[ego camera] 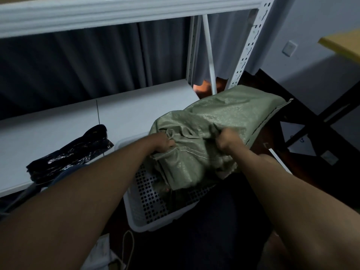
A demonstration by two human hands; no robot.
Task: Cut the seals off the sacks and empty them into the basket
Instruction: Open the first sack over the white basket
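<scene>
Both hands are bunched into the green woven sack (pixel 210 129), which is tipped mouth-down over the white perforated basket (pixel 148 201). Left hand (pixel 162 143) has fingers curled tight round a fold of the fabric nr the sack's lower left edge; right hand (pixel 228 140) is fisted on a gathered fold a bit further right — both gripping cloth, neither one open. The sack's closed far end sticks up and away to the right, w/ a stitched seam along that edge; its lower end hangs into the basket, covering most of the opening. Contents can't be made out — too dark inside. Left of the basket, a black plastic-wrapped bundle (pixel 68 152) lies on the white shelf (pixel 58 121), just beside the basket rim.
</scene>
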